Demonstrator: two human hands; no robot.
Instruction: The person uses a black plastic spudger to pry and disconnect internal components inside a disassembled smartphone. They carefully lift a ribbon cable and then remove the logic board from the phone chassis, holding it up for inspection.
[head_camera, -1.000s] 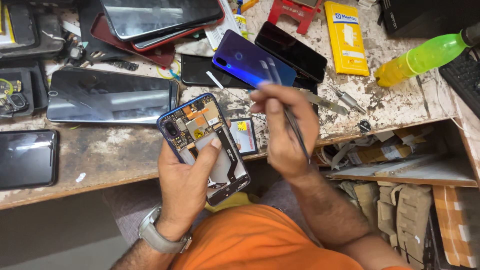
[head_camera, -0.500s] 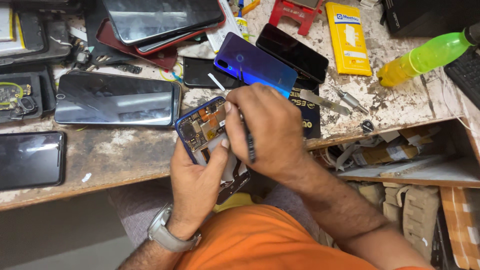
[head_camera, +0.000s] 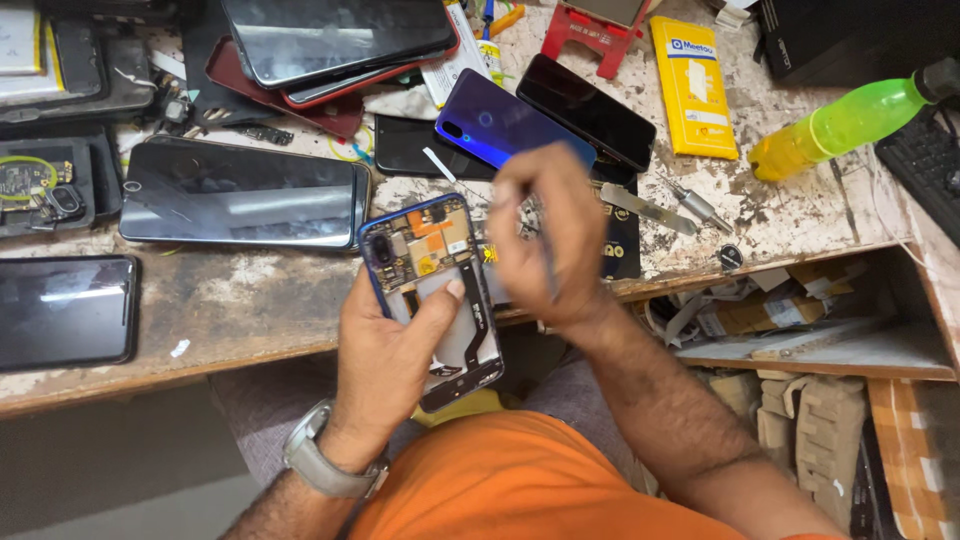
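**Opened phone held over the bench edge**

The left hand (head_camera: 385, 355) holds an opened smartphone (head_camera: 432, 300) with a blue frame. The fingers are closed around its body, and the thumb (head_camera: 440, 305) lies across the exposed inside, where a circuit board and an orange part show at the far end. The phone is tilted and sits above the near edge of the workbench (head_camera: 250, 300), in front of the person's orange shirt (head_camera: 520, 480). A grey wristwatch (head_camera: 320, 465) is on the left wrist.

The right hand (head_camera: 550, 240) is just to the right of the phone. Its fingers are curled around a thin dark tool (head_camera: 548, 270), which points down; the hand is blurred, so the tip is not clear.

Farther on the bench lie a blue back cover (head_camera: 500, 125), several dark phones (head_camera: 240, 195), and a yellow flat package (head_camera: 693, 85). A green bottle (head_camera: 840, 125) lies at the far right.
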